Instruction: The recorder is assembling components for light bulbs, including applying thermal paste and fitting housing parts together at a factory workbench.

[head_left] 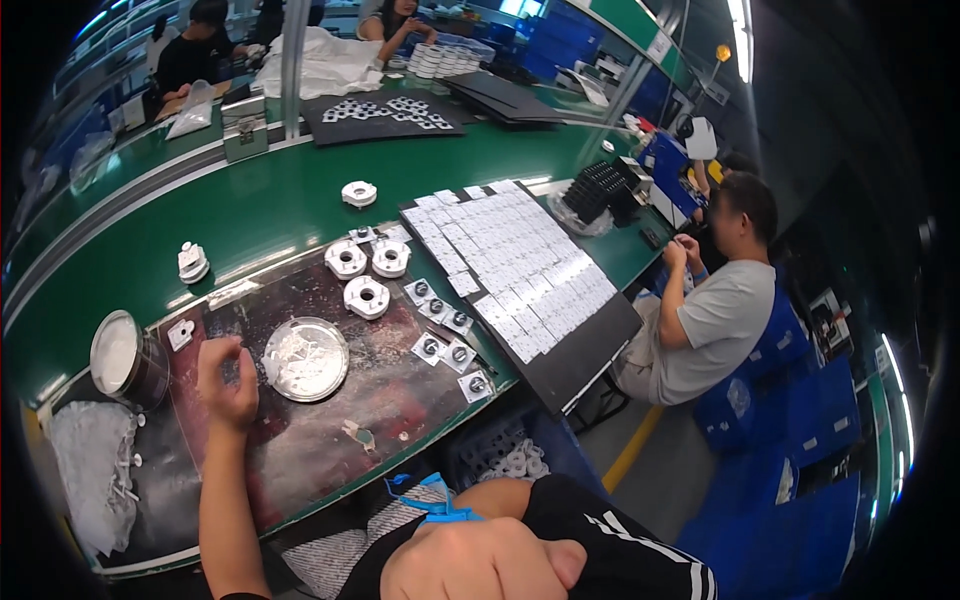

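One dish (306, 360) lies beside the parted left grip (232, 372); right grip (485, 565), I cannot tell.

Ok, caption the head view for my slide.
Left hand beside a round dish, white rings beyond, right hand in the foreground.

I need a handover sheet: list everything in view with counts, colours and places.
Bench: one, dark, lower left.
Counter: one, green, behind the bench.
Round dish: one, silvery, on the bench.
Ring-shaped parts: at least four, white, on the bench and counter.
Square cards: at least six, white with dark centres, bench's right.
Tub: one, pale-topped, bench's left.
Plastic bag: one, clear, near-left corner.
Board: one, black, beside the cards.
Square pieces: many, white, on the board.
Crates: several, blue, right.
Co-workers: at least three, light or dark tops, right and behind.
Left hand: one, bare, left of the dish.
Right hand: one, bare, curled, bottom centre.
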### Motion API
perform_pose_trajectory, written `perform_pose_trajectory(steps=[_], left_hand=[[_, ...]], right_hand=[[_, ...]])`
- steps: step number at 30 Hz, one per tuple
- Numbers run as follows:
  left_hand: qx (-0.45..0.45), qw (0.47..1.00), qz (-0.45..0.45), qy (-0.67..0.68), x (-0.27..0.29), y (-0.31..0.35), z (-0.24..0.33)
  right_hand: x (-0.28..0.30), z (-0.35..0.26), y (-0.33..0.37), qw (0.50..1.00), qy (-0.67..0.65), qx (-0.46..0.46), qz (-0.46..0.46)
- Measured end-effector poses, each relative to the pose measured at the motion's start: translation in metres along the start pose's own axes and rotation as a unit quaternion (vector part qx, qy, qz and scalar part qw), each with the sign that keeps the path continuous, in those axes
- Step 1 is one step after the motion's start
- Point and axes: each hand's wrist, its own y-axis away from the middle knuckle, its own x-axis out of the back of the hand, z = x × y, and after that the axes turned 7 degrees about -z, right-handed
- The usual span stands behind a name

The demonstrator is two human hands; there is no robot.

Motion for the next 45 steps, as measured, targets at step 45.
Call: perform_pose_trajectory(steps=[45], left_hand=[[0.209, 0.962, 0.033, 0.173, -0.010, 0.001, 0.014]], right_hand=[[0.019, -0.015, 0.206, 0.529, 0.672, -0.421, 0.303]])
